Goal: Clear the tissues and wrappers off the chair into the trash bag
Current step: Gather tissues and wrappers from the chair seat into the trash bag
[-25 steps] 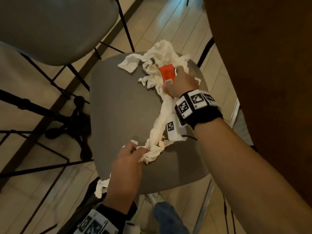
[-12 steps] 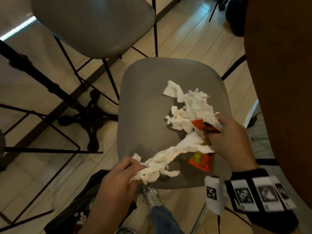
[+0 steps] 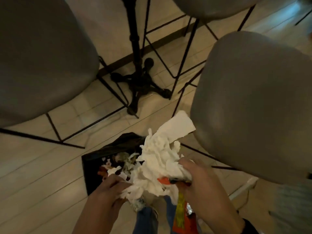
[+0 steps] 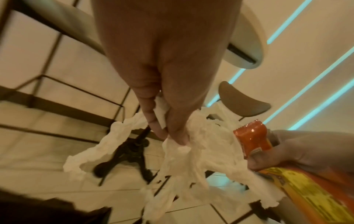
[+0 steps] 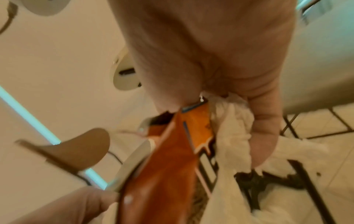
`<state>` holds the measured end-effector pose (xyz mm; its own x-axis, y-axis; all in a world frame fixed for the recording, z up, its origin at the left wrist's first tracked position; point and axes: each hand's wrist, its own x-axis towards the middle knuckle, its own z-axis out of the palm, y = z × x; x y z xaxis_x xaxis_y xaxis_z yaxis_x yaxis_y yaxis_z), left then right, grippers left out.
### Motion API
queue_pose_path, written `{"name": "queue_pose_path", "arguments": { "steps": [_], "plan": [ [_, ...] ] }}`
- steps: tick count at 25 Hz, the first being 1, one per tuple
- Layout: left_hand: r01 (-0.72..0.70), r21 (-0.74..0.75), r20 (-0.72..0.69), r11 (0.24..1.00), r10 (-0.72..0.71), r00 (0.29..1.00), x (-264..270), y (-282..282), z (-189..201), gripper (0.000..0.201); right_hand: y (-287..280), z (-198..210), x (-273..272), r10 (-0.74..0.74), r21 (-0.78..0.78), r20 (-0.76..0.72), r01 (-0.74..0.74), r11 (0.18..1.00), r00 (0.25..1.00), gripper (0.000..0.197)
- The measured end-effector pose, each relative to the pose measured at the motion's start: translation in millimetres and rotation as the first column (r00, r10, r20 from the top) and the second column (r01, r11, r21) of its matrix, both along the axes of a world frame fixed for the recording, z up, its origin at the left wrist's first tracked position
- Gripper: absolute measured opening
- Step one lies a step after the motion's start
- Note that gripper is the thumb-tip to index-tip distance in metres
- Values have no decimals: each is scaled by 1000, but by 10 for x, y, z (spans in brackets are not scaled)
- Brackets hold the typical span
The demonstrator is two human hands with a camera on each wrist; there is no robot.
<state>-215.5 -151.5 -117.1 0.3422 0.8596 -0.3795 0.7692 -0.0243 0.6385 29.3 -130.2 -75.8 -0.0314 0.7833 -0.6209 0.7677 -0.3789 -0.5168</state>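
Observation:
A bundle of crumpled white tissues (image 3: pixel 158 159) hangs between both hands above the black trash bag (image 3: pixel 108 149) on the floor. My left hand (image 3: pixel 111 188) pinches the tissues' (image 4: pixel 191 151) lower end between thumb and fingers (image 4: pixel 153 118). My right hand (image 3: pixel 197 179) grips the other end of the tissues (image 5: pixel 231 133) together with orange wrappers (image 3: pixel 181 213), seen in the right wrist view as an orange wrapper (image 5: pixel 172 159). The grey chair (image 3: pixel 253 102) at the right has a bare seat. Trash lies inside the bag.
Another grey chair (image 3: pixel 38 56) stands at the left and a third (image 3: pixel 211 5) at the top. A black cast-iron table base (image 3: pixel 138 78) stands between them on the pale tiled floor. Thin black chair legs cross the floor around the bag.
Both hands have lifted the tissues and wrappers off the chair seat and carried them left and down over the trash bag. The view has swung towards the floor.

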Motion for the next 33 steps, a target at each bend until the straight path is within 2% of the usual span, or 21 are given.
{"name": "queue_pose_path", "arguments": {
  "steps": [4, 5, 8, 12, 14, 18, 20, 22, 28, 31, 33],
  "plan": [
    [-277, -116, -70, 954, 270, 960, -669, -529, -790, 38, -98, -776, -800, 212, -92, -38, -215, 972, 976, 36],
    [-305, -124, -66, 944, 299, 952, -726, -577, -994, 31, -103, -958, -876, 237, -100, -39, -240, 966, 971, 36],
    [-410, -166, -122, 897, 394, 911, -1026, -737, -1823, 26, -126, -1880, -1276, 385, -155, 14, -378, 913, 923, 36],
    [-467, -273, -231, 841, 414, 880, -1289, -816, -3021, 21, -88, -3211, -1673, 533, -242, 86, -501, 831, 842, 34],
    [-456, -298, -253, 838, 391, 885, -1348, -810, -3421, 21, -76, -3740, -1782, 577, -288, 116, -529, 798, 808, 37],
    [-459, -185, -306, 869, 393, 867, -1445, -726, -4078, 20, -57, -4542, -1973, 687, -336, 179, -612, 716, 704, 45],
    [-429, -163, -326, 888, 362, 873, -1469, -692, -4302, 31, -59, -4773, -2013, 707, -319, 209, -637, 702, 675, 49],
    [-433, -205, -332, 878, 354, 874, -1488, -681, -4455, 45, -71, -4922, -2043, 701, -264, 217, -650, 713, 680, 54],
    [-390, -326, -357, 861, 270, 894, -1442, -729, -4541, 65, -174, -5033, -2085, 682, -109, 211, -676, 728, 700, 73],
    [-422, -329, -385, 845, 288, 877, -1398, -818, -4385, 63, -258, -4964, -2095, 675, -110, 187, -668, 736, 713, 82],
    [-438, -282, -362, 853, 328, 872, -1303, -872, -4187, 50, -337, -4796, -2015, 666, -123, 173, -655, 745, 726, 76]
  ]
}}
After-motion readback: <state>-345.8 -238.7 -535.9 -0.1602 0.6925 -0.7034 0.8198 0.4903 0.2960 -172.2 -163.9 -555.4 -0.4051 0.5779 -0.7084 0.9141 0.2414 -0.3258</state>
